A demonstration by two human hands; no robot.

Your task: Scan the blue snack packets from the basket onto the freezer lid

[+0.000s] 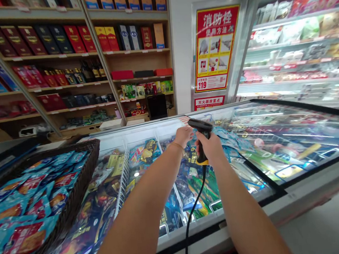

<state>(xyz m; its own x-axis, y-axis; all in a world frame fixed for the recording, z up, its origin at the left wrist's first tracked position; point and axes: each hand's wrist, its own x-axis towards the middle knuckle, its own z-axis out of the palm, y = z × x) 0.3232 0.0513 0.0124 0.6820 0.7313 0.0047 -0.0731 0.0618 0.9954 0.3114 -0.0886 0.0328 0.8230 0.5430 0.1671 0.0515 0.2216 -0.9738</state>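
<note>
My right hand (211, 147) is wrapped round the grip of a black barcode scanner (200, 125) with yellow at the base of its handle. Its black cable (195, 203) hangs down toward me. Just left of the scanner head, my left hand (184, 136) has its fingers curled in; whatever they hold is too small and blurred to name. Both hands are over an open part of a chest freezer (267, 207). Below them lie dark blue packets (190, 158) and green packs (203, 187). Light blue packets (230, 139) lie to the right of my right hand.
A dark wicker basket (92, 147) of blue snack packets stands at the left. White wire dividers (123, 178) split the freezer. Glass with a black frame (269, 185) covers its right side. Shelves of boxes (130, 15) stand behind, and a lit display fridge (298, 40) at the right.
</note>
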